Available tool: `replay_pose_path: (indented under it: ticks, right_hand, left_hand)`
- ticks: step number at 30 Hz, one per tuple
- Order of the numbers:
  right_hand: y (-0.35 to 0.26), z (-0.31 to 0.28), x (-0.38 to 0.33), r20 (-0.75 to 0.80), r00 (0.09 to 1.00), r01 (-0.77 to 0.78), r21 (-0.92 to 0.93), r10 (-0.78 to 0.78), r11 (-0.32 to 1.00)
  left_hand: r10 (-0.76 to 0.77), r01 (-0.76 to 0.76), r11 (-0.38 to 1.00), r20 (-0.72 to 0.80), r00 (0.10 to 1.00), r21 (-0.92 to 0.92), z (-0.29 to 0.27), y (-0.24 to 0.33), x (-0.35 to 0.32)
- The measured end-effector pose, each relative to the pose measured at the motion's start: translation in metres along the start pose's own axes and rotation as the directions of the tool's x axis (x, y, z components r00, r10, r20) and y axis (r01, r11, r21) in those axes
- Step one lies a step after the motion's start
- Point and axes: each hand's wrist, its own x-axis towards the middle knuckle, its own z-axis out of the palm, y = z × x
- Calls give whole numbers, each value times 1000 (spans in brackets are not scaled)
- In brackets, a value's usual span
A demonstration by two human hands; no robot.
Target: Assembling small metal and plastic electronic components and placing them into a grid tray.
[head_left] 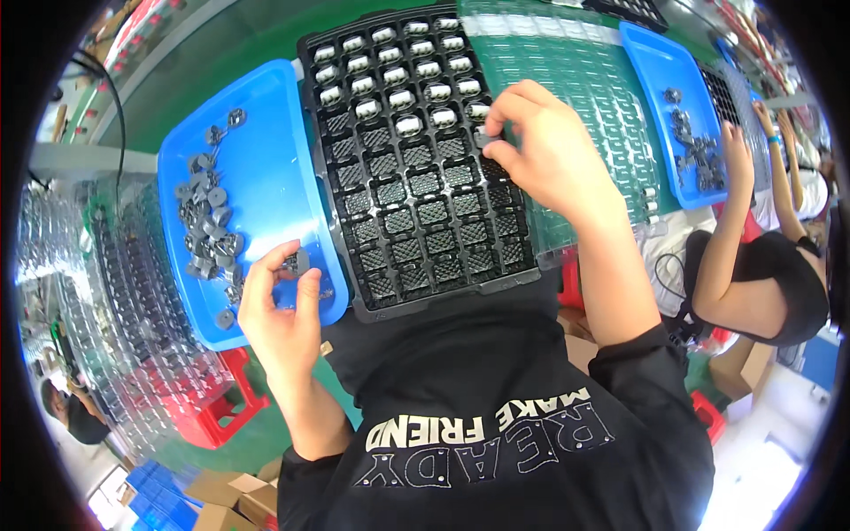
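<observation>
A black pocketed tray [382,192] lies in front of me, its far rows holding several white-and-silver cylindrical parts [401,99]. The nearer pockets show bare textured bottoms. My right hand [553,150] is closed in a pinch over the tray's right edge, gripping a small grey part [484,138] beside the last filled pocket. At the near right corner of a blue bin [270,177], my left hand [282,310] curls its thumb and fingers around another small grey part [299,262]. Loose grey round parts [211,212] are heaped along the bin's left side.
Right of the black tray lies a clear plastic tray [575,115] on the green surface. Beyond it, another blue bin [660,84] holds grey parts, with a co-worker's arm [737,177] close by. Stacked clear trays [124,301] and a red stool [212,411] are at left.
</observation>
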Motion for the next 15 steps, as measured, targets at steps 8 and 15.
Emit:
replay_pose_path:
  ticks: [8,15]
  right_hand:
    - [3,4,-3,-38,994,97,-202,-107,975]
    - [-12,7,-3,-78,996,-60,-90,54,994]
  left_hand:
    - [11,-12,999,-38,999,-33,0,-4,1]
    - [12,-14,999,-30,999,-39,0,-7,-1]
